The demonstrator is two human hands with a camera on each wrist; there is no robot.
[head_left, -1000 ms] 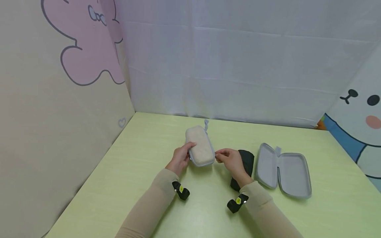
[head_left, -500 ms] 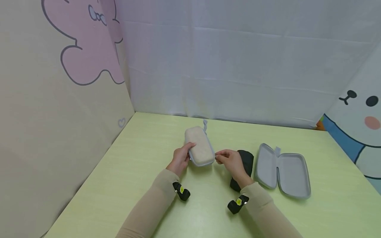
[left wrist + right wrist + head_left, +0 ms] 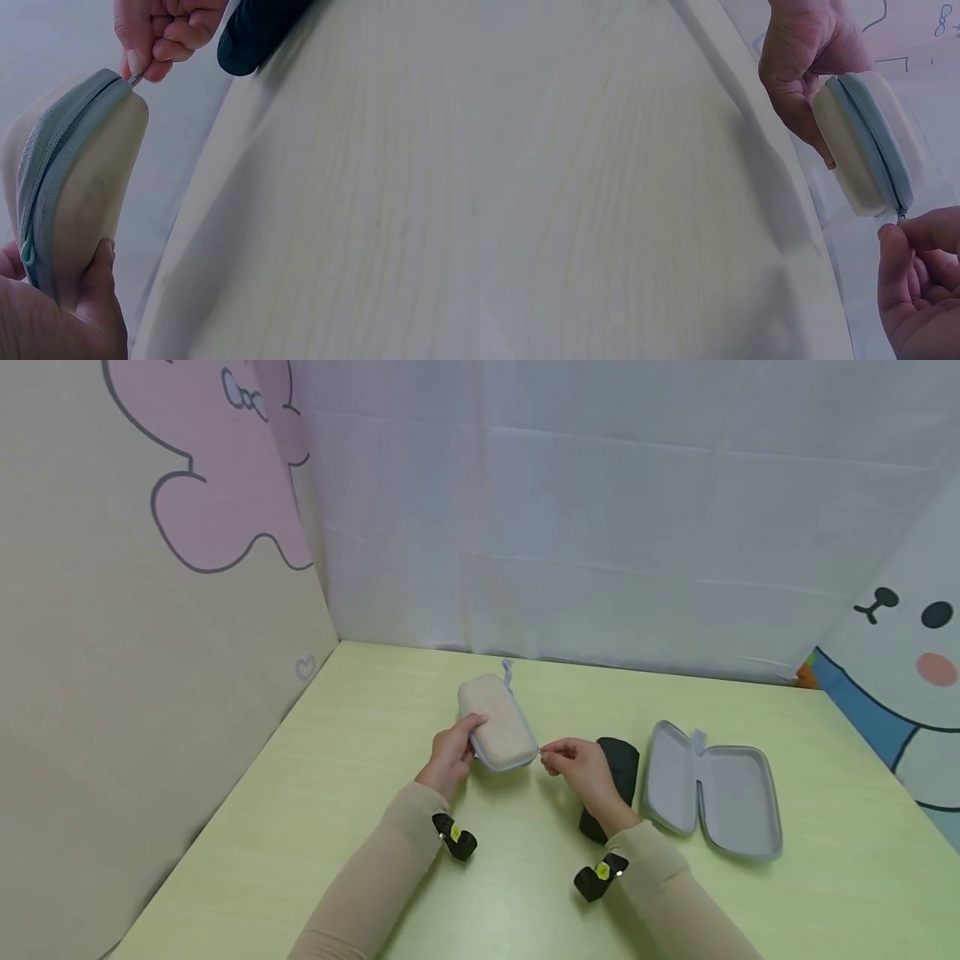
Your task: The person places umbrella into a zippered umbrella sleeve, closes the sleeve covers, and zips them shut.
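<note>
A cream zippered case (image 3: 498,722) with a grey-blue zip band is held above the table by my left hand (image 3: 450,753), thumb on its top face and fingers underneath. At the case's near right corner, my right hand (image 3: 579,770) pinches a small zip pull (image 3: 901,217) between thumb and forefinger. In the right wrist view a dark slit runs along the zip band (image 3: 877,142). A ribbon loop (image 3: 507,672) sticks out at the far end of the case. A black pouch (image 3: 621,764) lies partly hidden behind my right hand and wrist.
An opened grey hard case (image 3: 742,802) lies flat at the right, beside the black pouch. The pale yellow-green table (image 3: 360,860) meets a white cloth backdrop (image 3: 600,527) at the rear and a printed wall (image 3: 187,693) at the left.
The cream case has shifted slightly left and tilted a little in my left hand. My right hand keeps its pinch on the zip pull, almost in the same place.
</note>
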